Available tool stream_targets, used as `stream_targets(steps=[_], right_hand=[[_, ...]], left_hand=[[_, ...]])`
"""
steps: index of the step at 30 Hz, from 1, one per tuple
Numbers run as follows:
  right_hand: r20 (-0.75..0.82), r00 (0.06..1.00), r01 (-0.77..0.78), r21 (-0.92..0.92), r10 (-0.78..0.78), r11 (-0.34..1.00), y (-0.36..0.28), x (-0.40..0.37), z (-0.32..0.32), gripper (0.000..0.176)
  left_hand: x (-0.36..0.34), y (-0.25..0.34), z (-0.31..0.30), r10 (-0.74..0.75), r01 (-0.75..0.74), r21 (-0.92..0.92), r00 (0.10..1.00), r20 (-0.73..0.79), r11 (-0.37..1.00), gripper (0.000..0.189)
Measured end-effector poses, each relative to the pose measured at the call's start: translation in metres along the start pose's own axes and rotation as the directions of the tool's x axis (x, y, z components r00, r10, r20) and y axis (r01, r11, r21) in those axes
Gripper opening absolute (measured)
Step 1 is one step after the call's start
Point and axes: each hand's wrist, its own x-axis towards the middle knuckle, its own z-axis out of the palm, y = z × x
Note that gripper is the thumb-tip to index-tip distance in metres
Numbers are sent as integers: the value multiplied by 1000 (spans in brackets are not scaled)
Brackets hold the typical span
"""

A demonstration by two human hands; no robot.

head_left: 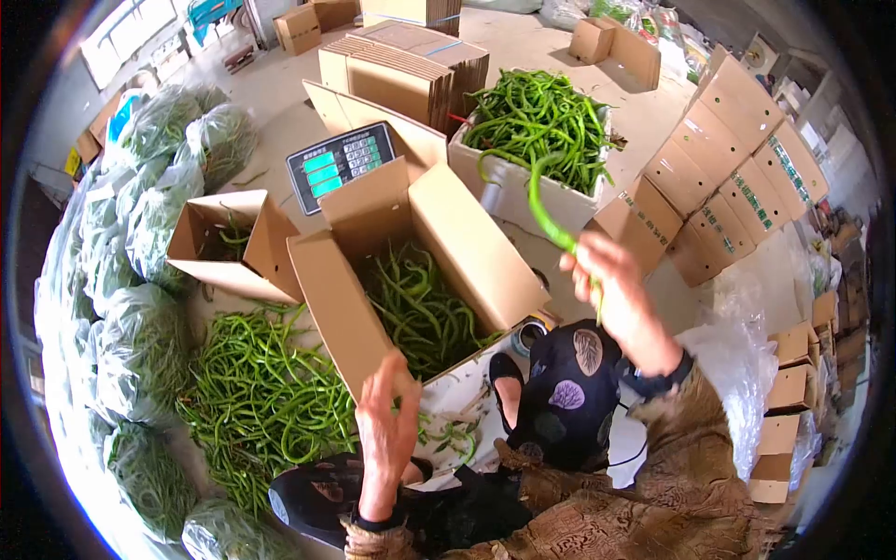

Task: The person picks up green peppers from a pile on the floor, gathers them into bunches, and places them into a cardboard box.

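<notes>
My right hand is closed around the lower end of a long green chili pepper, which is raised to the right of an open cardboard box. Long green peppers lie inside that box. At the box's near left flap, my left hand has its fingers bent together; what they hold, if anything, is hidden. A loose pile of green peppers spreads over the floor to the left of the box. Beyond it, a white foam crate is heaped with more peppers.
A scale display stands behind the box. To its left is a smaller open carton with a few peppers. Plastic bags of greens line the left side. Flattened cartons are stacked at the back, and boxes stand on the right.
</notes>
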Motion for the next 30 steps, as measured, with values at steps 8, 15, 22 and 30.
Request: stream_targets(steps=[8,15,22,30], right_hand=[[-20,899,430,-134,-437,893,-31,182,-43,26],[379,919,39,-351,104,936,6,46,45,33],[583,615,-248,-496,531,832,48,-91,136,27],[348,532,-493,-615,772,616,127,-142,174,20]], left_hand=[[-72,10,-84,-216,167,-214,950,-227,962,35],[-186,-161,-161,-652,366,-544,511,-560,755,31],[-301,-317,-106,-838,516,-670,213,-502,533,35],[-279,-376,-75,-419,810,352,554,-719,469,70]])
